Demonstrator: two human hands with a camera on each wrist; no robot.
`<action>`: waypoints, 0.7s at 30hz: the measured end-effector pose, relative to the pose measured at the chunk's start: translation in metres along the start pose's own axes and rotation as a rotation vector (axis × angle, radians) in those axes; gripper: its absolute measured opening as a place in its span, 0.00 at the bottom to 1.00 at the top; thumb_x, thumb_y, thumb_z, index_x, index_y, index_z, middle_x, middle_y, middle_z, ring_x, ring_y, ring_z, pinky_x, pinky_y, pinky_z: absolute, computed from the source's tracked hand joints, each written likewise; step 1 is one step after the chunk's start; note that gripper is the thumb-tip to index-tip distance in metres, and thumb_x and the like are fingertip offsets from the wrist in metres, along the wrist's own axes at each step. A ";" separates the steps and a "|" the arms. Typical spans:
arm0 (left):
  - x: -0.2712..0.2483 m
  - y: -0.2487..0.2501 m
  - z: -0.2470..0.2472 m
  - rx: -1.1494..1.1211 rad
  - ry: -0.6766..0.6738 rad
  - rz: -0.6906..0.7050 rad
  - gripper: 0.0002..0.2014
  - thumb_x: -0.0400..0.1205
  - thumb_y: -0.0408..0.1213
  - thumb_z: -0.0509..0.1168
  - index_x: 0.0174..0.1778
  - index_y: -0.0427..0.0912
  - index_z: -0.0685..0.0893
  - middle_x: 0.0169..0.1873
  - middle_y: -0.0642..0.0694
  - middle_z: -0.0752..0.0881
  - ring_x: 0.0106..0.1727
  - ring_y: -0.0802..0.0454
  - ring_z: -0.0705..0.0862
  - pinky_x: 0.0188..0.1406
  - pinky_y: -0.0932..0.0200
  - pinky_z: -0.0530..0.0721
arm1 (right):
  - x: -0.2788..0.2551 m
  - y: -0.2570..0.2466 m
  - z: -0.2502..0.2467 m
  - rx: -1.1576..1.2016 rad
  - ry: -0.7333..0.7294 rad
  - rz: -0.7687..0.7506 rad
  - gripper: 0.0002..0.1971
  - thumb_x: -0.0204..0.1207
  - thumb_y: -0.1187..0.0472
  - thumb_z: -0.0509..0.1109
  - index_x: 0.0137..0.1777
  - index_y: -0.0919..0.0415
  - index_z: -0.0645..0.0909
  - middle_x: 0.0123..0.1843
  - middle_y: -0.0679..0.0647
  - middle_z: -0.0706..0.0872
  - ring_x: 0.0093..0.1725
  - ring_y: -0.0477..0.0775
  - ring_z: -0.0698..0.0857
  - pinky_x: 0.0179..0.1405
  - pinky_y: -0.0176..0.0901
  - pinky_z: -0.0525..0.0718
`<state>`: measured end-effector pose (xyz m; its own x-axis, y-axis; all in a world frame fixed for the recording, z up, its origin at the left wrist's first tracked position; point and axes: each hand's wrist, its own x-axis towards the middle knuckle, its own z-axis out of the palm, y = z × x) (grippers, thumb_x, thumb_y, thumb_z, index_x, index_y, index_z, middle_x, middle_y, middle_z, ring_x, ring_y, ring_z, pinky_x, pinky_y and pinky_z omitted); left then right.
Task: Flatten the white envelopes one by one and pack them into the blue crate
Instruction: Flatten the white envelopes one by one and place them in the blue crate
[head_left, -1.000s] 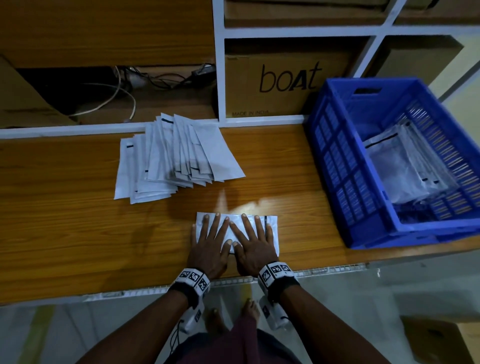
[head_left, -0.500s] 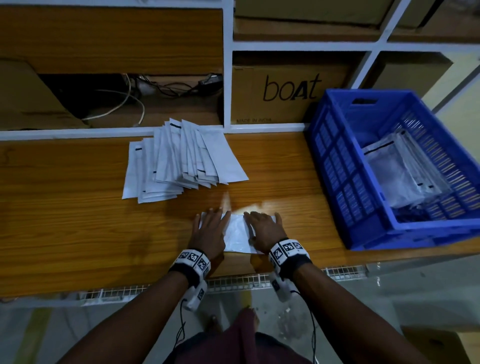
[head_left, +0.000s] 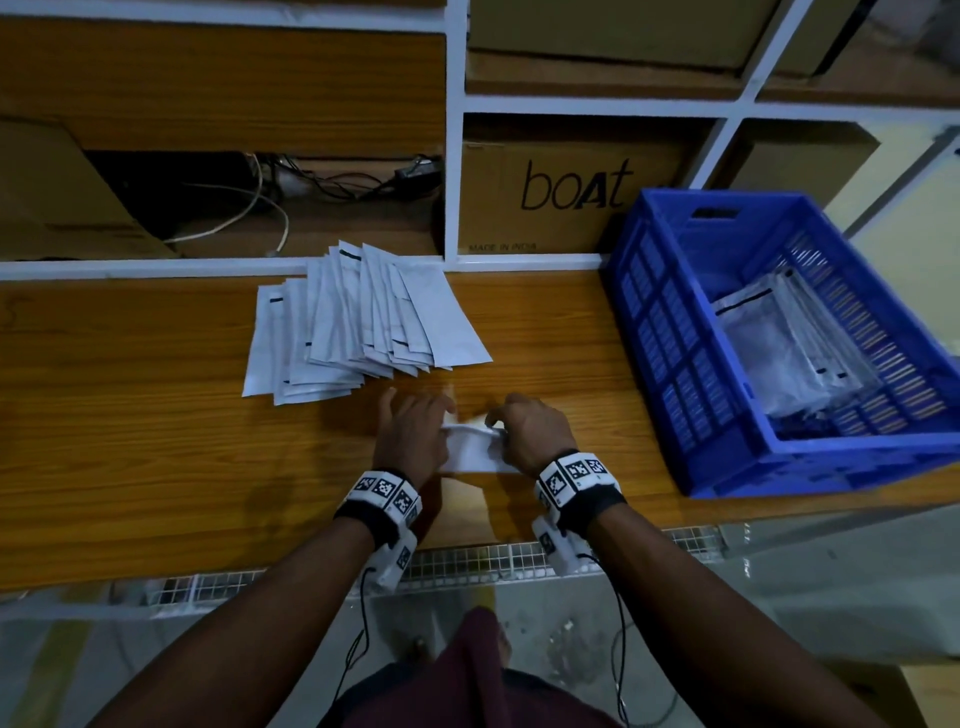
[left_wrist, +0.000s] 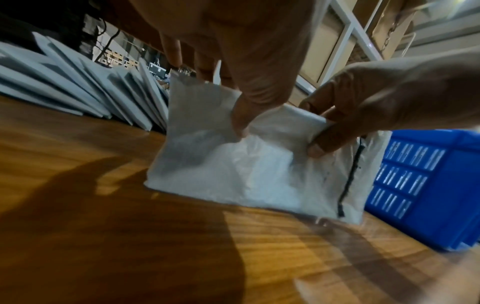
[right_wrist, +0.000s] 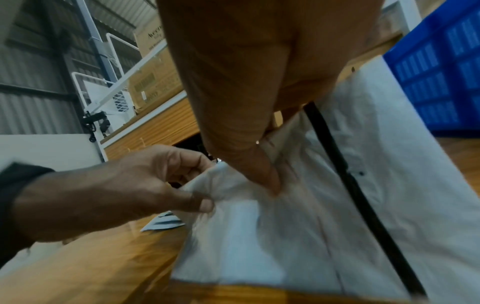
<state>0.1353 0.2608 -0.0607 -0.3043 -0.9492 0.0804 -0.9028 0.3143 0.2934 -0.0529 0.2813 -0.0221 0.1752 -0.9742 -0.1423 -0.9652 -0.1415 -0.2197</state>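
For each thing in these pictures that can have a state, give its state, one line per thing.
White envelope: lifted by its far edge, near edge on the table, creased.
Left hand: pinching the envelope's far edge.
Right hand: pinching the same edge.
Envelope stack: fanned out, lying on the table.
Blue crate: open-topped, partly filled with envelopes.
Cardboard box: closed, on the shelf.
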 end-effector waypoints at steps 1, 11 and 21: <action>0.000 0.003 -0.004 0.011 0.026 0.022 0.19 0.76 0.38 0.77 0.60 0.57 0.82 0.57 0.56 0.86 0.64 0.51 0.82 0.84 0.36 0.57 | -0.002 0.000 -0.002 -0.022 0.051 -0.025 0.18 0.76 0.61 0.75 0.66 0.50 0.84 0.62 0.54 0.83 0.60 0.61 0.83 0.55 0.54 0.84; -0.036 0.010 0.019 0.009 -0.019 0.139 0.19 0.63 0.35 0.74 0.45 0.58 0.79 0.44 0.59 0.84 0.53 0.48 0.82 0.67 0.45 0.68 | -0.044 -0.010 0.053 -0.128 0.081 -0.022 0.27 0.60 0.60 0.81 0.63 0.52 0.84 0.50 0.57 0.83 0.46 0.64 0.82 0.42 0.52 0.78; -0.042 0.011 0.075 0.128 -0.200 0.149 0.30 0.91 0.56 0.43 0.87 0.49 0.68 0.85 0.46 0.70 0.84 0.40 0.69 0.82 0.33 0.64 | -0.056 -0.005 0.082 0.089 0.052 0.087 0.26 0.80 0.50 0.55 0.79 0.49 0.72 0.74 0.55 0.78 0.73 0.62 0.76 0.71 0.61 0.72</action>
<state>0.1153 0.3055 -0.1326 -0.4791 -0.8741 -0.0795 -0.8707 0.4619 0.1689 -0.0420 0.3507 -0.0924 0.0792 -0.9902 -0.1153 -0.9548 -0.0421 -0.2942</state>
